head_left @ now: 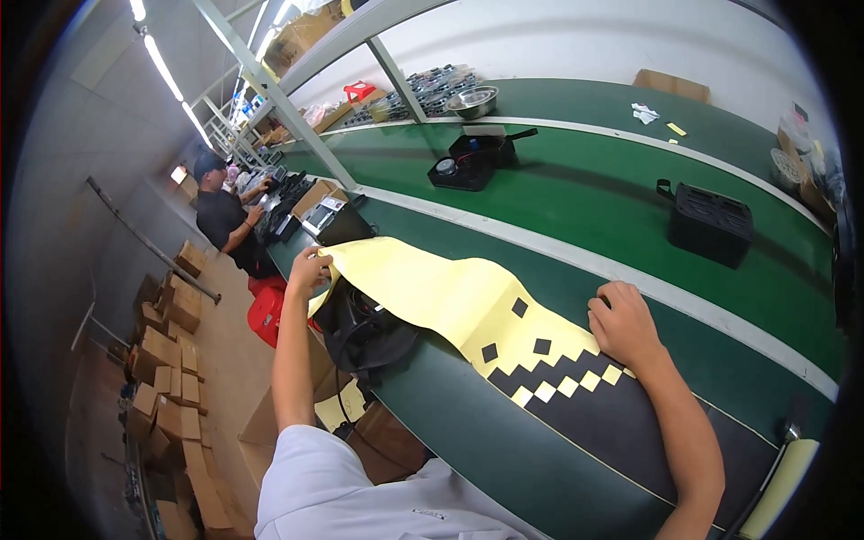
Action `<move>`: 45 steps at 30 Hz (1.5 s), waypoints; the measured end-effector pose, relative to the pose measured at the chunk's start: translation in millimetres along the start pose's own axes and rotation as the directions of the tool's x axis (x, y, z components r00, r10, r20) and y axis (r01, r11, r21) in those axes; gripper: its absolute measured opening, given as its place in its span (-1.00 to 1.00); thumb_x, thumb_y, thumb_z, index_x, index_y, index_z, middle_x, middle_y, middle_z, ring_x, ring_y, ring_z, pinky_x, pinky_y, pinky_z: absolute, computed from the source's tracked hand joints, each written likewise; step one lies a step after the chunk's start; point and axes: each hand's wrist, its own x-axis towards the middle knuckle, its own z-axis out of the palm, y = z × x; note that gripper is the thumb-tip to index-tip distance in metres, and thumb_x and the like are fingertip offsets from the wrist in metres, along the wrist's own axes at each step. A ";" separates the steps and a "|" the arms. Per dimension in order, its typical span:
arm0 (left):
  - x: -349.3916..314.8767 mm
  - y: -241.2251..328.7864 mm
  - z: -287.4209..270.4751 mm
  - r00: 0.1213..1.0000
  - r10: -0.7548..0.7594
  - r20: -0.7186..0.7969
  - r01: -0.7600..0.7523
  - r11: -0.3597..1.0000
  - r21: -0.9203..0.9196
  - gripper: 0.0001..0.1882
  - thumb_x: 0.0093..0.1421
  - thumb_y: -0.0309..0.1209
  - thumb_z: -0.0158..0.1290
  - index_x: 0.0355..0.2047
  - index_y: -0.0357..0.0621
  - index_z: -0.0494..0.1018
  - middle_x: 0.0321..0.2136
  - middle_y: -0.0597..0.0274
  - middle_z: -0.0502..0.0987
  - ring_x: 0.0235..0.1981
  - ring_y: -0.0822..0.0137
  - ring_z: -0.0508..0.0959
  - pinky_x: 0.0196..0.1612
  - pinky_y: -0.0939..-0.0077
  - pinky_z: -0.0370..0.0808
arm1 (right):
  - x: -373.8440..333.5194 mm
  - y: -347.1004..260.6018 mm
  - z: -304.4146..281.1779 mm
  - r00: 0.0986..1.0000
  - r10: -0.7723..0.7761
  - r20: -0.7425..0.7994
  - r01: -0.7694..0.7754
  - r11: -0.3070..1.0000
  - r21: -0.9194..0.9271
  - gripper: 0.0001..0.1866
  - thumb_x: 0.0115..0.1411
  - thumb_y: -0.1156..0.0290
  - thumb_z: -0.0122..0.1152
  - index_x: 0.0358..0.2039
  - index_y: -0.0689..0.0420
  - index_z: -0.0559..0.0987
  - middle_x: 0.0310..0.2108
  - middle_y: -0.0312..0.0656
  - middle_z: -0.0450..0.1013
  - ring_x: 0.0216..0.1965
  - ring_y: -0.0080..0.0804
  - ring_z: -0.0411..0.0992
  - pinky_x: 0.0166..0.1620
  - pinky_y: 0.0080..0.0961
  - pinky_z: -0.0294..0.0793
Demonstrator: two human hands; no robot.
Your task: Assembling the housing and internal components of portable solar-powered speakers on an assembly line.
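A long yellow backing sheet (418, 283) lies across the green worktop, its left end lifted and curling. Pinched between the fingers of my left hand (310, 272) is that raised end. Toward the right, the sheet carries a black layer (598, 432) with a zigzag edge, and a few separate black squares (519, 308) stick to the yellow. My right hand (623, 324) is curled closed at the sheet's far edge, beside the zigzag; what its fingers hold, if anything, is hidden. Under the lifted end sits a black bag-like thing (364, 328), partly covered.
Beyond a pale rail, a green conveyor belt (576, 193) bears a black case (711, 220) and an opened black case (472, 162). A metal bowl (472, 101) stands farther back. At far left a person (225, 211) works; cardboard boxes (175, 387) line the floor. A pale yellow roll (781, 490) lies lower right.
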 end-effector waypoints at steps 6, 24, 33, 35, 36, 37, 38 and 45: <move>-1.2 -20.5 -58.5 0.858 0.429 -0.282 -0.346 0.889 0.301 -0.64 0.04 -0.59 0.21 -0.09 -0.24 0.57 -0.49 0.31 0.59 -0.49 0.45 0.55 -0.45 0.52 0.43 | 2.3 -17.0 -6.5 0.998 0.045 0.046 -0.047 0.997 0.057 -0.87 0.08 0.47 0.29 -0.35 0.21 0.59 -0.25 -0.06 0.42 -0.13 -0.08 0.41 -0.03 -0.20 0.41; -18.0 -29.6 -114.9 0.611 0.671 -0.420 -0.140 0.614 0.777 -0.82 0.22 -0.40 0.11 -0.19 -0.09 0.61 -0.31 0.04 0.69 -0.26 0.08 0.70 -0.15 0.28 0.58 | 13.9 -87.8 -29.1 0.779 0.160 0.606 -0.447 0.820 0.358 -0.71 0.24 0.36 0.21 -0.05 0.16 0.57 -0.06 -0.05 0.41 -0.04 -0.07 0.45 0.05 -0.22 0.43; -60.0 3.7 -106.4 0.926 0.233 -0.298 0.261 0.180 0.948 -0.61 0.29 -0.44 -0.10 0.08 0.06 0.55 0.05 -0.10 0.58 0.10 -0.12 0.56 0.14 0.08 0.49 | -15.0 -92.1 -11.1 0.897 0.078 0.436 -0.234 0.919 0.318 -0.55 0.24 0.37 0.18 0.14 0.18 0.49 0.12 -0.02 0.40 0.18 -0.07 0.35 0.19 -0.15 0.32; -98.7 57.6 -79.4 0.865 0.332 -0.376 0.291 0.277 0.916 -0.61 0.33 -0.41 -0.09 0.13 0.05 0.52 0.05 -0.09 0.59 0.09 -0.14 0.56 0.15 0.04 0.49 | -11.0 -90.6 -11.6 0.879 0.112 0.463 -0.324 0.853 0.409 -0.53 0.32 0.36 0.10 0.22 0.19 0.45 0.12 -0.02 0.42 0.19 -0.11 0.36 0.21 -0.15 0.31; -117.1 77.9 -62.4 0.867 0.363 -0.343 0.237 0.306 0.922 -0.61 0.35 -0.40 -0.09 0.15 0.02 0.50 0.06 -0.09 0.59 0.10 -0.13 0.56 0.15 0.03 0.49 | -10.0 -91.1 -10.8 0.877 0.114 0.467 -0.326 0.854 0.405 -0.53 0.32 0.36 0.10 0.22 0.19 0.45 0.12 -0.02 0.42 0.19 -0.11 0.36 0.21 -0.15 0.31; -124.7 81.6 -54.6 0.849 0.497 -0.180 -0.016 0.364 0.931 -0.60 0.35 -0.40 -0.05 0.18 -0.01 0.48 0.09 -0.05 0.57 0.12 -0.11 0.56 0.16 0.04 0.48 | -8.2 -92.3 -10.0 0.888 0.102 0.448 -0.312 0.850 0.424 -0.54 0.33 0.35 0.09 0.22 0.19 0.45 0.12 0.00 0.42 0.19 -0.10 0.36 0.22 -0.15 0.31; -130.3 81.0 -43.4 0.779 0.627 -0.030 -0.275 0.383 0.882 -0.59 0.35 -0.40 -0.02 0.21 -0.04 0.46 0.12 -0.02 0.56 0.14 -0.08 0.55 0.17 0.06 0.48 | -8.4 -92.5 -9.6 0.896 0.095 0.434 -0.302 0.847 0.437 -0.54 0.34 0.35 0.07 0.22 0.20 0.44 0.12 0.02 0.43 0.19 -0.08 0.37 0.23 -0.14 0.30; -216.3 30.9 102.4 0.517 0.497 0.697 -0.847 0.180 0.500 -0.36 0.32 -0.29 0.10 0.41 0.08 0.25 0.41 -0.06 0.20 0.41 -0.24 0.18 0.44 -0.03 0.10 | -9.7 -88.5 -8.0 0.878 0.135 0.460 -0.360 0.819 0.446 -0.52 0.39 0.30 0.05 0.26 0.23 0.42 0.18 0.12 0.42 0.26 0.01 0.35 0.28 -0.12 0.28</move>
